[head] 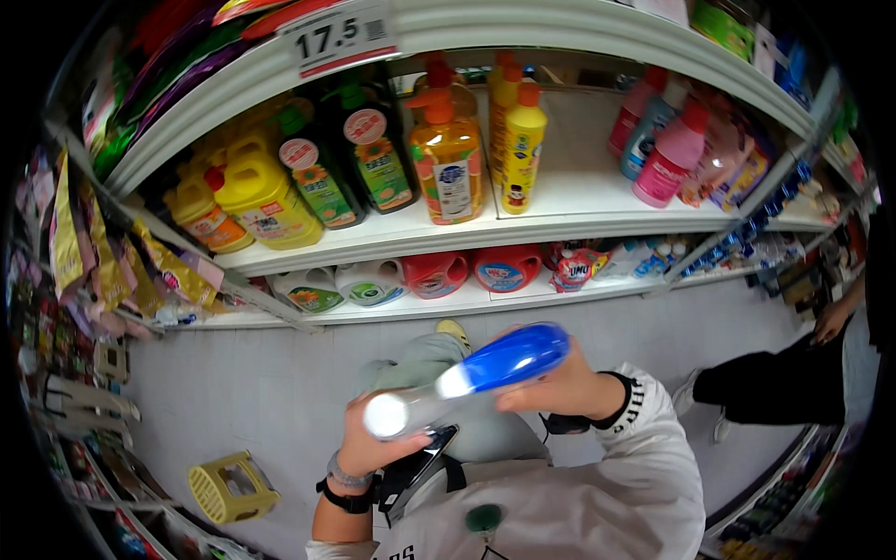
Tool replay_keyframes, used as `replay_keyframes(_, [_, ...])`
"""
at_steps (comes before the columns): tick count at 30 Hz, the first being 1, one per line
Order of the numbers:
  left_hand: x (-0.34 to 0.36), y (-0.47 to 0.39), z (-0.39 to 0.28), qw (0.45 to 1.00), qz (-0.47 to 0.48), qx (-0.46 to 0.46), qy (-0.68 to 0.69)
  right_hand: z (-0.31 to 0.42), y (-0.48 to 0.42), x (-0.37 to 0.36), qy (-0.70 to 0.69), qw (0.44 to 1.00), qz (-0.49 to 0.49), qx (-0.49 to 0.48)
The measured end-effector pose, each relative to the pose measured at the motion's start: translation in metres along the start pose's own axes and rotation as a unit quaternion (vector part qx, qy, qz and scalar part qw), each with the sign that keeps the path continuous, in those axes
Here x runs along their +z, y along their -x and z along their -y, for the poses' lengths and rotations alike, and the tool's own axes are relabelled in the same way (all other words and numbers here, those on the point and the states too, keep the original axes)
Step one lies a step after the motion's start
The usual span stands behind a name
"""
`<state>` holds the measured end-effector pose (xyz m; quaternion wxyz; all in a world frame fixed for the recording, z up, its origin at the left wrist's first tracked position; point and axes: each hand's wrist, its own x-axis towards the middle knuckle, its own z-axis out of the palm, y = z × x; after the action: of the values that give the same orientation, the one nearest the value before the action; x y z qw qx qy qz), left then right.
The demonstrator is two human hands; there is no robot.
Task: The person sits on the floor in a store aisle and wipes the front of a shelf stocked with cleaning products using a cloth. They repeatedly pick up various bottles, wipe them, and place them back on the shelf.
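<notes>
In front of my torso my right hand (560, 385) grips a glossy blue bottle (519, 355), its white cap (455, 381) tilted toward the lower left. My left hand (360, 437) holds a pale, seemingly see-through bottle (424, 406) whose round white cap (386, 416) faces up at me. The two bottles overlap in view; I cannot tell whether they touch. Motion blurs both, and my fingers behind them are partly hidden. A dark flat device (420, 469), apparently a phone, hangs against my body below the left hand.
Ahead, a white shelf (574, 168) carries an orange pump bottle (448, 168), a yellow bottle (523, 150) and a pink bottle (670, 157). Red jugs (507, 269) line the lower shelf. A yellow plastic stool (234, 490) is on the floor, lower left. Another person's legs (770, 385) are at right.
</notes>
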<state>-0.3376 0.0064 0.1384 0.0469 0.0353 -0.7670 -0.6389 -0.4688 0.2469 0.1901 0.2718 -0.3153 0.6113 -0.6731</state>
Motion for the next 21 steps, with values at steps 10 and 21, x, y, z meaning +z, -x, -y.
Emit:
replay_keyframes(10, [0.002,0.031,0.007,0.962,0.022,-0.007,0.271,-0.087,-0.056,0.002,-0.013,0.947,0.320,0.011])
replay_keyframes(21, [0.025,0.014,-0.003,0.965,-0.014,-0.015,0.260,-0.077,-0.016,0.001,-0.131,0.969,-0.208,0.035])
